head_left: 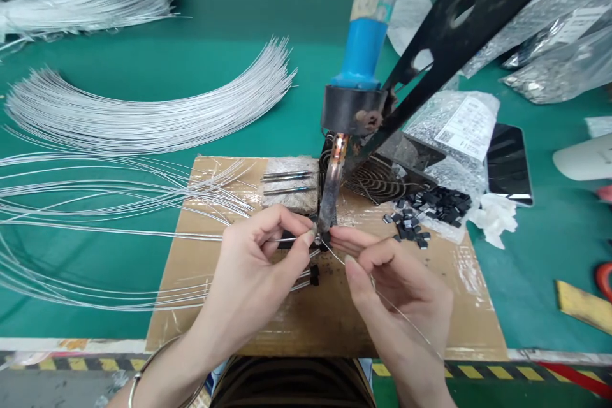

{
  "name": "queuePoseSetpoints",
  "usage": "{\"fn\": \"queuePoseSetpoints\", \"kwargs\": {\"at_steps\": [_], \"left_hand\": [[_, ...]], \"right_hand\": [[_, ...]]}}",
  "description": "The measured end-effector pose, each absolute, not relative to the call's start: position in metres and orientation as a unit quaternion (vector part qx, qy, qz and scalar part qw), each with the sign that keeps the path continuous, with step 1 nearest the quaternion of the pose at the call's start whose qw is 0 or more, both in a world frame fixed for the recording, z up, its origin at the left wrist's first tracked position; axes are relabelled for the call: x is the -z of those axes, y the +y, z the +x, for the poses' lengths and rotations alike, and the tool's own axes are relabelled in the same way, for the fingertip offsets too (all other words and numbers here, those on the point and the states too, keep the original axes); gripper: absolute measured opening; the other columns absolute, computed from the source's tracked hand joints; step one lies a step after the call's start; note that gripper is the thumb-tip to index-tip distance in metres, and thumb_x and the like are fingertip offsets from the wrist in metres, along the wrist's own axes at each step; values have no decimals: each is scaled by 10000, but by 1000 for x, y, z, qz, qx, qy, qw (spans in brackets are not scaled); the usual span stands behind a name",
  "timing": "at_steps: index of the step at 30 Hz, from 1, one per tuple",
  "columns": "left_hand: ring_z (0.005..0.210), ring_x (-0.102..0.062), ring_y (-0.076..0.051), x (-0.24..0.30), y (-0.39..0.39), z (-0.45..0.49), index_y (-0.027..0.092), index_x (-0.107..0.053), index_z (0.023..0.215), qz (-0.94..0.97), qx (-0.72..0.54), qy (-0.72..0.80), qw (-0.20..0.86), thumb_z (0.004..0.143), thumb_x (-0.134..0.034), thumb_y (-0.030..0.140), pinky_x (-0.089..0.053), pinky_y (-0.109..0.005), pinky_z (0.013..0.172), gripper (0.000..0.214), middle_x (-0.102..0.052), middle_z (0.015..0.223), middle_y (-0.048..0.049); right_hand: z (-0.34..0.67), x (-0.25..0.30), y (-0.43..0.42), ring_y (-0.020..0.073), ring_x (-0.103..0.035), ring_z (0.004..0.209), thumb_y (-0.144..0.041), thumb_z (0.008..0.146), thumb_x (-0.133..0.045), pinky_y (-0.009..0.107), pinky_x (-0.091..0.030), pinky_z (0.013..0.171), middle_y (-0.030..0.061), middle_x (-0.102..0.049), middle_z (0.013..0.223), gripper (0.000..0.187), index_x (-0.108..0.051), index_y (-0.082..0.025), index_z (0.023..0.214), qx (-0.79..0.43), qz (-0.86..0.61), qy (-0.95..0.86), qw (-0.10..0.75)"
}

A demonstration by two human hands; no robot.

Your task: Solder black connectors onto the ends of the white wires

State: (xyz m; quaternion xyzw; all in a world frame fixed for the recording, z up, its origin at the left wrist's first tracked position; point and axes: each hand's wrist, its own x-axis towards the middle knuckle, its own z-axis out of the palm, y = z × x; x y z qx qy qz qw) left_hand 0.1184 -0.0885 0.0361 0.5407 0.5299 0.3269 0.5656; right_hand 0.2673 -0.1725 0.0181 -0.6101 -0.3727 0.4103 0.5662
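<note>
My left hand (268,261) is closed in a pinch on a thin white wire (201,236), its end close to the soldering iron's tip. Between the thumb and fingers of my right hand (396,287) runs a thin strand of solder wire (406,320), which reaches up to the same tip. The soldering iron (329,197), blue-handled, points down from a black metal bracket (454,32). Fingers partly hide the joint at the tip. Just below lie several white wires with a small black connector (314,275) at their ends.
A brown cardboard sheet (382,331) covers the work area. Loose white wires (119,188) and a curved wire bundle (157,121) lie left. Small black connectors (440,204) spill from a plastic bag (463,134) at right, near a dark phone (509,162). Thin metal rods (287,190) rest behind my left hand.
</note>
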Motion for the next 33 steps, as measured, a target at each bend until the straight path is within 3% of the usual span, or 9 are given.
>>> {"fn": "queuePoseSetpoints", "kwargs": {"at_steps": [12, 20, 33], "left_hand": [[805, -742, -145, -36, -91, 116, 219, -716, 764, 531, -327, 526, 579, 872, -779, 156, -552, -225, 732, 140, -838, 893, 0], [767, -720, -143, -34, -91, 116, 220, -730, 774, 542, -329, 530, 563, 874, -784, 160, -525, -223, 676, 129, -838, 891, -5], [814, -757, -130, -37, -92, 117, 220, -717, 754, 524, -341, 527, 575, 860, -790, 128, -569, -193, 744, 159, -846, 883, 6]], "right_hand": [[268, -18, -172, 249, -823, 1115, -167, 965, -738, 409, -638, 1048, 61, -851, 1228, 220, -652, -254, 781, -397, -619, -388, 555], [265, -17, -172, 254, -832, 1095, -165, 964, -732, 407, -649, 1037, 74, -855, 1211, 222, -644, -246, 777, -383, -621, -388, 564], [266, -15, -172, 218, -824, 1116, -187, 983, -724, 361, -633, 1052, 39, -851, 1234, 224, -652, -252, 781, -396, -614, -383, 565]]}}
